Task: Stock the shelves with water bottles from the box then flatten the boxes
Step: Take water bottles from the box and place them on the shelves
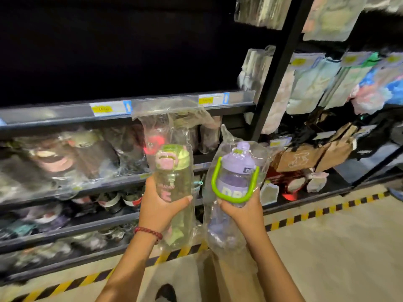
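My left hand (160, 207) grips a clear green-lidded water bottle (174, 171) wrapped in a loose plastic bag, held upright in front of the shelves. My right hand (242, 211) grips a purple water bottle (236, 171) with a green carry handle, also in a plastic bag, just to the right of the first. Both bottles sit level with the second shelf (122, 183). Part of a cardboard box (185, 277) shows below my forearms.
Tiered shelves (65, 114) on the left hold several bagged bottles, with yellow price tags on the rails. A black upright post (277, 68) splits them from hanging packaged goods and bags on the right. Yellow-black hazard tape (322, 211) runs along the floor.
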Demonstrator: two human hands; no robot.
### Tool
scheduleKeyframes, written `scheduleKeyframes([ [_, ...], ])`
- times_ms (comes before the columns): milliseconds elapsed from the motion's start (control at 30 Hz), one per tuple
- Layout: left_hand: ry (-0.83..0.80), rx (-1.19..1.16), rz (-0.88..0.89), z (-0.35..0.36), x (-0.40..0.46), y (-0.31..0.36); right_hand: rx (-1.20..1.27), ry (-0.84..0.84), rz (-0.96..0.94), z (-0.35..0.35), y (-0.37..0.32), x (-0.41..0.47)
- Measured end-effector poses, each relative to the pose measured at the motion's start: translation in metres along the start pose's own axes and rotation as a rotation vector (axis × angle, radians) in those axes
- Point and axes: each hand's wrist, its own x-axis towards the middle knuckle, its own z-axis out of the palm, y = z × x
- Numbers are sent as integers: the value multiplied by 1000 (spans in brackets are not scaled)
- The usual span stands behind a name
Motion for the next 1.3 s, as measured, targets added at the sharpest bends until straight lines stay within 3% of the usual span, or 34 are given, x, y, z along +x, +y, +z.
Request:
scheduleKeyframes([
  [700, -236, -118, -56, 18, 120, -31, -66, 79, 85, 66, 0, 100],
  [1067, -162, -102, -81, 41, 154, -52, -81, 52, 141, 85, 8, 151],
  [1300, -123, -69, -201, 74, 161, -68, -89, -50, 192, 78, 28, 183],
])
